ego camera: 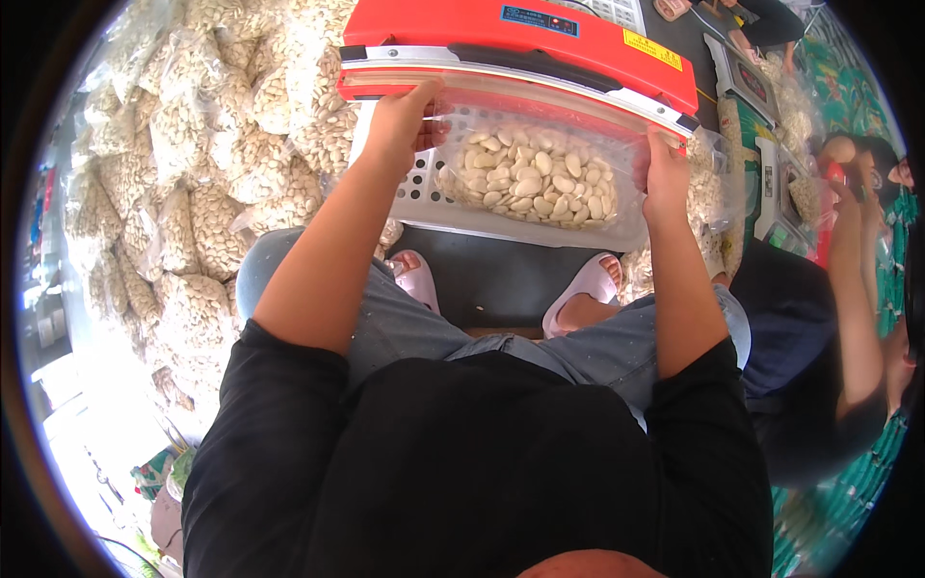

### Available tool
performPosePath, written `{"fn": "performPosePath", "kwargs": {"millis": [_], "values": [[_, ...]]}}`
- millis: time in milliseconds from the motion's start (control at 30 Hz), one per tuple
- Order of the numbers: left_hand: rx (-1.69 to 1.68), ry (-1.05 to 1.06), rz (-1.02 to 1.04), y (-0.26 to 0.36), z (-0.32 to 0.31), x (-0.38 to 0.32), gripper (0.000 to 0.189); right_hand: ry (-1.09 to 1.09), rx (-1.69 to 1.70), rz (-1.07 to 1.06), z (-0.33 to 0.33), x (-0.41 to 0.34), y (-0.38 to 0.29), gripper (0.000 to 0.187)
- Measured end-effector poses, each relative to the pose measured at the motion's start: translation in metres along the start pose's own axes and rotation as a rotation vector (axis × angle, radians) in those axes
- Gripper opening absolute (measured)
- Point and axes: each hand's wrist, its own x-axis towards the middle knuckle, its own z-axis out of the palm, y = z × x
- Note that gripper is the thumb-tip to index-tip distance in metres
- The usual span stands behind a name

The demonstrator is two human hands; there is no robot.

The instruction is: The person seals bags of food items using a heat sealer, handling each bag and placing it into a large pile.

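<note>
A clear plastic bag of flat pale beans (535, 177) lies on a white perforated crate (415, 209) before me. Its upper edge runs up to the jaw of a red impulse bag sealer (448, 29). My left hand (410, 119) grips the bag's left upper corner at the sealer's front edge. At the right upper corner, below the sealer's right end, my right hand (663, 173) pinches the plastic. The sealer's metal bar with its black handle (535, 61) lies above the bag's edge; whether it presses on the plastic I cannot tell.
Many filled bean bags (217, 159) are heaped at the left. On the right stand scales (780, 191), with more bean bags (712, 180) beside the crate. A co-worker's arm (853, 303) and dark clothing are close at my right; another person sits at the top right.
</note>
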Motion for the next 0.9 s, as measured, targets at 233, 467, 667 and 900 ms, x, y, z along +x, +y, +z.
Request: {"fn": "performPosePath", "kwargs": {"millis": [233,467,667,900], "values": [[0.036,-0.131,0.065,-0.004,-0.007,0.004,0.014,-0.026,0.030,0.038,-0.005,-0.009,0.006,0.027],[0.054,0.006,0.104,-0.006,0.003,0.011,0.017,0.003,-0.099,-0.110,-0.005,0.007,0.011,0.027],[-0.026,-0.047,0.000,0.000,0.003,0.007,0.024,-0.001,-0.114,-0.116,-0.011,0.005,0.008,0.028],[0.097,0.004,0.072,-0.007,-0.004,0.012,0.023,-0.013,-0.064,-0.109,-0.004,0.002,0.004,0.026]]}}
